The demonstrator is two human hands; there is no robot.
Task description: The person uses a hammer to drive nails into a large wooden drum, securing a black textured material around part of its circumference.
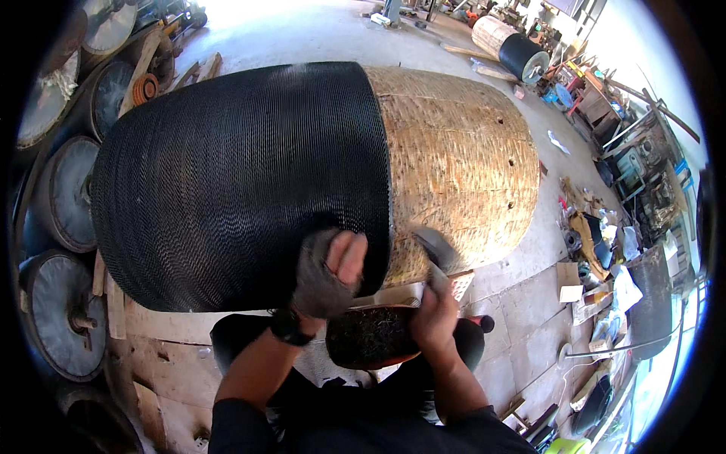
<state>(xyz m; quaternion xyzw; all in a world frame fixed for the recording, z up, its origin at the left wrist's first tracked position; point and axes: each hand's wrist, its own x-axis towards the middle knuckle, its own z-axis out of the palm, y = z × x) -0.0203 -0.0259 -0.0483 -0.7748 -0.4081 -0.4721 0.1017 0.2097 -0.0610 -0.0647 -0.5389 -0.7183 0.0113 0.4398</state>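
Note:
A large wooden drum (461, 166) lies on its side before me. Black ridged sheathing (242, 174), apparently toothed wire, is wound around its left and middle part, ending in a straight edge against the bare wood. My left hand (329, 272), in a grey glove with bare fingertips, is closed at the drum's near side, just left of that edge; whatever it may pinch is hidden. My right hand (435, 321) grips a hammer (436, 251), its metal head slightly blurred over the bare wood. Between my wrists sits a dark oblong tray (370, 359) with small dark bits inside.
Large rollers with round metal ends (64, 318) stand stacked along the left. A smaller part-wrapped drum (510, 49) lies at the far right. Boxes, rags and tools (605, 257) clutter the right side. A pale block (393, 295) sits under the drum's near edge.

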